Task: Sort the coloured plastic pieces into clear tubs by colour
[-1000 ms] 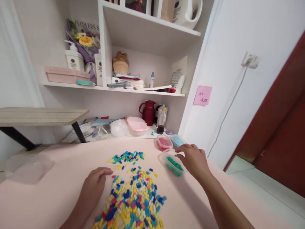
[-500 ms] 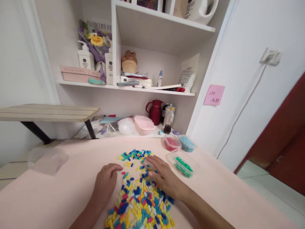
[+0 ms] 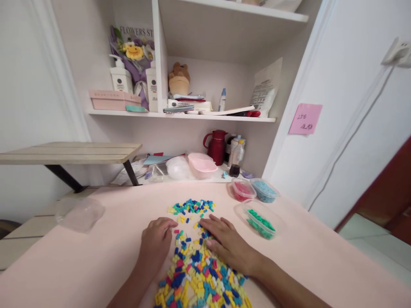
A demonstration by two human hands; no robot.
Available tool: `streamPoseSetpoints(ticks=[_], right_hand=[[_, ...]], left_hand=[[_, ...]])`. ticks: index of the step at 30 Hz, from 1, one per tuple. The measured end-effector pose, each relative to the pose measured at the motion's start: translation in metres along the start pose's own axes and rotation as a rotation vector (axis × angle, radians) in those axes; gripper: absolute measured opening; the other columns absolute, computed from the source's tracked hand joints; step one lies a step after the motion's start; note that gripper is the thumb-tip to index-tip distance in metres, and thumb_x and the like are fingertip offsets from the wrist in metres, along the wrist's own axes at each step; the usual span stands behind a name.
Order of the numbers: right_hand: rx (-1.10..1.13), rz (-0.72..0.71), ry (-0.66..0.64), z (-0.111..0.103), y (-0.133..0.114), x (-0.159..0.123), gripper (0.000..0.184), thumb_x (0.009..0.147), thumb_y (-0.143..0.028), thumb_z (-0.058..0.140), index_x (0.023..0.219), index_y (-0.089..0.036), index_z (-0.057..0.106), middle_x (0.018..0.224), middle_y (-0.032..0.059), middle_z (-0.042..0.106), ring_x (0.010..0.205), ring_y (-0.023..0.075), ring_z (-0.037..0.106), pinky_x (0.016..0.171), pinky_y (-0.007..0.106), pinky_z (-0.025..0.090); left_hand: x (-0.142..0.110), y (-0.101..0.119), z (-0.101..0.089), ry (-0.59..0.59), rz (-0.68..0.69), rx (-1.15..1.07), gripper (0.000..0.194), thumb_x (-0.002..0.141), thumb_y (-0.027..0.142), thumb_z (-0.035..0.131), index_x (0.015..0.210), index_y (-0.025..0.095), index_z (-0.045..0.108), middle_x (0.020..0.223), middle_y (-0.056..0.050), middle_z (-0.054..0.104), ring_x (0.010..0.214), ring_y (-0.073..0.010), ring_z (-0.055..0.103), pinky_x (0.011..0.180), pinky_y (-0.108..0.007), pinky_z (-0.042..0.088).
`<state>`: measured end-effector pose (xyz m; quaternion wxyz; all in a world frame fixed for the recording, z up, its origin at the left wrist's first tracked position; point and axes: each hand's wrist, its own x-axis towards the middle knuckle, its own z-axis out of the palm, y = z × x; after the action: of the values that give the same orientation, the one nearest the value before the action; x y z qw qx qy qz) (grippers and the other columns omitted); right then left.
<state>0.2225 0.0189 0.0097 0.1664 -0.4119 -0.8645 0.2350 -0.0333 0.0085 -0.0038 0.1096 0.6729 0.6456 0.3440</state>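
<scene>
A heap of small coloured plastic pieces (image 3: 197, 273) lies on the pink table (image 3: 96, 261) in front of me, with a smaller patch of mostly green and blue pieces (image 3: 192, 207) behind it. My left hand (image 3: 156, 243) rests at the heap's left edge, fingers loosely curled, fingertips touching the table. My right hand (image 3: 226, 243) lies flat on the heap with fingers stretched out. To the right stands a clear tub of green pieces (image 3: 259, 220). Behind it are a tub of red pieces (image 3: 243, 190) and a tub of light blue pieces (image 3: 265, 191).
A clear empty tub (image 3: 80, 212) sits at the table's left. Behind the table are a pink lidded bowl (image 3: 202, 165), a red jug (image 3: 217, 146), bottles (image 3: 236, 155) and a wooden bench (image 3: 64, 153). White shelves (image 3: 180, 116) hold assorted things; a pink note (image 3: 305, 118) hangs on the wall.
My right hand has come back from the tub of green pieces to the heap and now lies flat on it. The view has shifted left and down; my left hand has barely moved.
</scene>
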Motion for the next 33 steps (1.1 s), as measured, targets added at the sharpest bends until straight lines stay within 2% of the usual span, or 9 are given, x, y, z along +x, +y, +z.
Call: streamPoseSetpoints(ticks=[4,8,10,14,18,20,25,30,33], right_hand=[[0.074,-0.079,-0.019,-0.006,-0.008,-0.002,0.053,0.099,-0.055,0.040,0.143,-0.029,0.050,0.150,0.0060,0.048,0.146,0.0302,0.028,0.119,0.056,0.017],[0.224,-0.206,0.046,-0.009,-0.012,0.000,0.045,0.100,-0.051,0.039,0.122,-0.025,0.069,0.128,0.0076,0.067,0.126,0.0250,0.055,0.111,0.042,0.037],[0.295,-0.189,0.094,-0.008,-0.010,0.002,0.045,0.101,-0.050,0.038,0.119,-0.024,0.070,0.121,0.0079,0.069,0.116,0.0227,0.061,0.105,0.038,0.044],[0.171,-0.062,0.163,-0.002,-0.005,0.006,0.050,0.098,-0.052,0.042,0.138,-0.024,0.056,0.143,0.0103,0.055,0.133,0.0277,0.047,0.112,0.046,0.034],[-0.016,-0.073,0.021,0.002,-0.003,0.009,0.063,0.096,-0.054,0.046,0.151,-0.026,0.037,0.153,0.0091,0.043,0.145,0.0321,0.028,0.117,0.056,0.020],[-0.048,-0.102,-0.023,0.001,-0.005,0.008,0.062,0.096,-0.055,0.046,0.151,-0.028,0.037,0.153,0.0075,0.044,0.146,0.0327,0.026,0.117,0.057,0.017],[-0.006,-0.184,0.009,-0.007,-0.011,0.007,0.045,0.097,-0.051,0.046,0.135,-0.030,0.058,0.140,0.0052,0.058,0.136,0.0286,0.042,0.114,0.049,0.027],[0.191,-0.334,-0.047,-0.013,-0.020,0.009,0.042,0.101,-0.049,0.039,0.111,-0.024,0.072,0.110,0.0055,0.074,0.106,0.0199,0.064,0.103,0.035,0.043],[0.206,-0.261,0.042,-0.008,-0.019,0.010,0.043,0.101,-0.050,0.039,0.119,-0.025,0.069,0.117,0.0070,0.071,0.110,0.0212,0.063,0.101,0.036,0.045]], left_hand=[[0.001,0.003,0.000,-0.026,-0.008,0.051,0.031,0.081,0.013,0.049,0.090,0.026,0.076,0.107,-0.002,0.075,0.108,-0.0227,0.064,0.098,-0.041,0.045],[0.000,0.005,0.000,-0.037,-0.012,0.085,0.030,0.080,0.013,0.052,0.090,0.028,0.076,0.109,-0.001,0.074,0.109,-0.0223,0.063,0.097,-0.040,0.044],[0.000,0.006,0.000,-0.047,-0.011,0.106,0.029,0.080,0.013,0.054,0.090,0.029,0.076,0.109,0.000,0.073,0.110,-0.0222,0.062,0.097,-0.040,0.043],[-0.001,0.008,0.001,-0.068,-0.016,0.138,0.026,0.081,0.016,0.057,0.091,0.029,0.076,0.112,0.000,0.072,0.111,-0.0225,0.060,0.097,-0.040,0.041],[-0.002,0.006,0.003,-0.056,-0.006,0.132,0.021,0.081,0.021,0.060,0.091,0.031,0.076,0.112,0.000,0.072,0.110,-0.0222,0.060,0.097,-0.040,0.040],[-0.002,0.006,0.003,-0.055,-0.003,0.135,0.020,0.079,0.022,0.062,0.090,0.032,0.076,0.112,0.000,0.072,0.110,-0.0226,0.060,0.096,-0.041,0.040],[-0.002,0.011,0.000,-0.085,-0.012,0.140,0.019,0.077,0.020,0.064,0.084,0.032,0.077,0.114,0.000,0.071,0.112,-0.0240,0.060,0.096,-0.042,0.041],[-0.002,0.011,0.001,-0.067,-0.014,0.118,0.016,0.076,0.019,0.066,0.084,0.030,0.076,0.116,-0.002,0.070,0.113,-0.0242,0.060,0.098,-0.042,0.041],[-0.002,0.010,0.002,-0.047,-0.027,0.107,0.013,0.075,0.021,0.067,0.082,0.028,0.075,0.121,-0.003,0.068,0.117,-0.0252,0.059,0.100,-0.044,0.040]])
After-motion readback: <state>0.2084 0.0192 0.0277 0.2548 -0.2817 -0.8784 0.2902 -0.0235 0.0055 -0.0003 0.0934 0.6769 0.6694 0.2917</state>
